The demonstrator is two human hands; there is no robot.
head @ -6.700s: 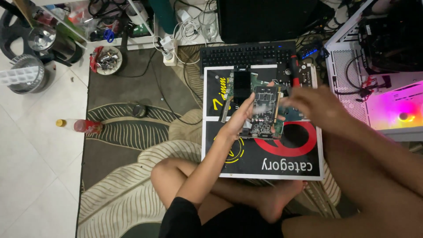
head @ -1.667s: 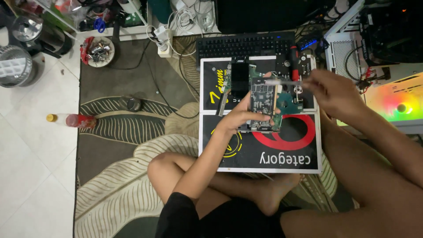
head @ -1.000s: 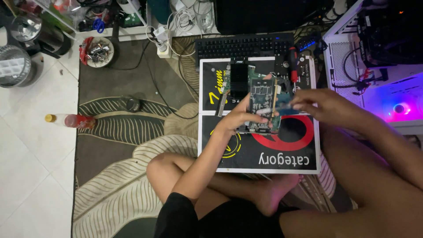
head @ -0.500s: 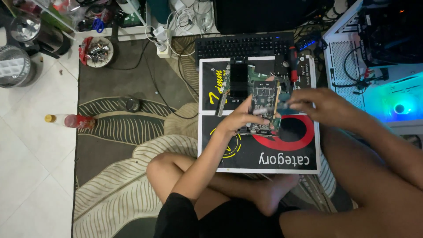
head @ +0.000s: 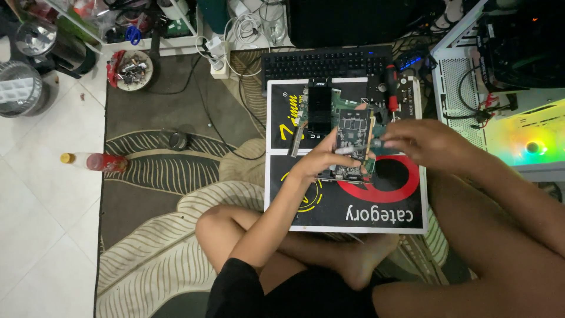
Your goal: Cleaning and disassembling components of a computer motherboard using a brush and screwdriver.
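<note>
I sit cross-legged on a rug with a black cardboard sheet [head: 353,206] in front of me. My left hand [head: 321,162] grips a green circuit board [head: 351,138], tilted up off the sheet by its lower left edge. My right hand [head: 421,141] comes in from the right and pinches a small grey tool [head: 376,143] with its tip against the board's right edge. A black finned block [head: 319,109] and a second green board [head: 338,100] lie just behind on the sheet.
A black keyboard [head: 326,62] lies beyond the sheet, a red-handled screwdriver [head: 391,88] beside it. A white computer case [head: 512,106] with glowing lights stands at right. On the left are a bowl of small parts [head: 132,68], a red bottle [head: 97,161] and a power strip [head: 218,56].
My right hand has come back from the right to the board's edge with the small tool. My left hand keeps the board tilted. The case lights changed colour from purple to yellow-green.
</note>
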